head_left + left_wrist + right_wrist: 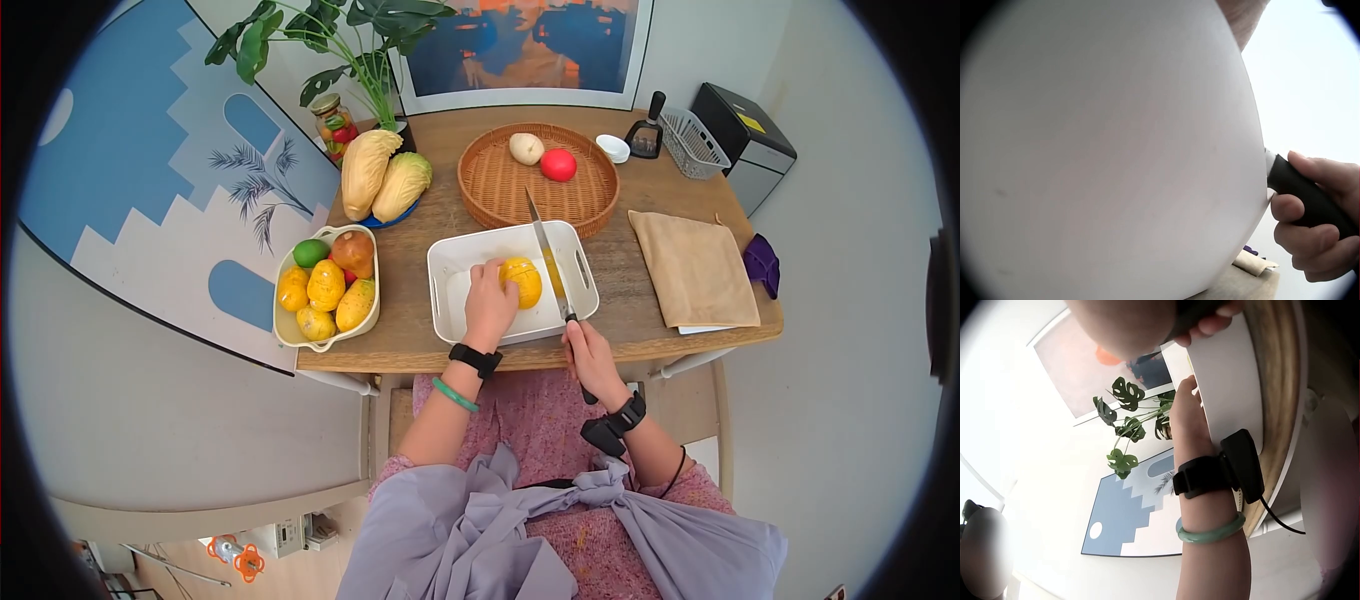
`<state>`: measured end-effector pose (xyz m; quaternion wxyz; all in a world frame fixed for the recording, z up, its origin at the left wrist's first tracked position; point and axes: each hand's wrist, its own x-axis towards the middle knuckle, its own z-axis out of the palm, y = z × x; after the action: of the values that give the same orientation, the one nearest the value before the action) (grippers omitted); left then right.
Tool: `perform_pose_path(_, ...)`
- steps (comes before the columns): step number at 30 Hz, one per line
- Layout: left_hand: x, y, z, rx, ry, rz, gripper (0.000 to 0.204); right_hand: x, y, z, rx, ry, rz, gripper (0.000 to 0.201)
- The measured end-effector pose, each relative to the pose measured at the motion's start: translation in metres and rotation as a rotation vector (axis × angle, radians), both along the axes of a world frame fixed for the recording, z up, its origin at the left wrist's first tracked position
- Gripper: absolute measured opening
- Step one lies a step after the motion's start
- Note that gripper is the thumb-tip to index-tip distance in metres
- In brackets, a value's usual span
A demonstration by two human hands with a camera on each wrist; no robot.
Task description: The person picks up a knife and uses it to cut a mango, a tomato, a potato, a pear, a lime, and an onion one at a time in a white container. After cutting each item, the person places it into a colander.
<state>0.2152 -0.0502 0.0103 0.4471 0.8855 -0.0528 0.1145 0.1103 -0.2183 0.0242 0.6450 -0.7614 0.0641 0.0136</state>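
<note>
A white rectangular tray with handle slots sits at the table's front edge. Inside it, my left hand holds a round yellow mango from its left side, fingers curled over it. My right hand grips the black handle of a long kitchen knife. Its blade slants over the tray, just right of the mango, tip pointing to the back. The tray's outer wall fills most of the left wrist view and hides the mango. At its right edge, my right hand wraps the handle.
A fruit basket stands left, with napa cabbages behind it. A wicker tray holds a red ball-like item and a pale one. Right are a folded tan cloth, a grey basket and a black-and-silver box.
</note>
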Motion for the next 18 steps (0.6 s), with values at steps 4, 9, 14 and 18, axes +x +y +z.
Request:
perform_pose_path(4,0.002,-0.001,-0.002,0.028,-0.133,0.019,0.035,0.001,-0.001,0.0,-0.045,0.002,0.019,0.039)
perform_pose_path(9,-0.003,-0.002,0.006,0.019,-0.214,-0.07,0.038,-0.002,0.0,-0.002,-0.017,-0.007,-0.001,0.039)
perform_pose_path(14,-0.005,-0.002,0.007,0.141,-0.263,-0.122,0.039,-0.001,0.001,-0.002,-0.037,-0.003,0.003,0.04)
perform_pose_path(18,0.001,-0.002,-0.003,0.135,-0.238,-0.118,0.036,-0.002,0.0,-0.006,-0.02,-0.007,0.002,0.04)
